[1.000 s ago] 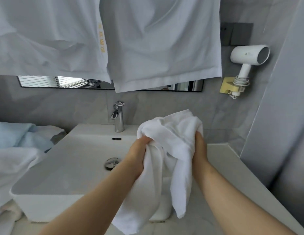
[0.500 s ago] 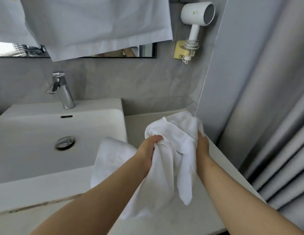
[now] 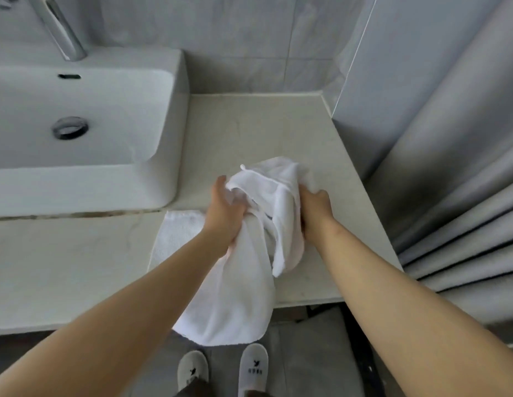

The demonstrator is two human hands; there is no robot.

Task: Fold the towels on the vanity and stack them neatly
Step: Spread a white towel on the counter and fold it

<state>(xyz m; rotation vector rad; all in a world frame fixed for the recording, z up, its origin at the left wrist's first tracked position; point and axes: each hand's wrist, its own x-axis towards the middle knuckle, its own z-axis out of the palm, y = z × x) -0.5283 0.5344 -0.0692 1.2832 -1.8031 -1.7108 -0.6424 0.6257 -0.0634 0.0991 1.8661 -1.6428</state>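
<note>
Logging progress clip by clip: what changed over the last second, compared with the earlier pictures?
The left hand and right hand carried the bunched white towel rightward and down, from in front of the sink to over the countertop beside it. Nothing taken or released: both still grip it. The second towel stays flat on the countertop.

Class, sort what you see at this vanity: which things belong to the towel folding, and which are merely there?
Job: held towel, left hand, right hand, flat towel on countertop.
Merely there: sink, tap, curtain, slippers.
</note>
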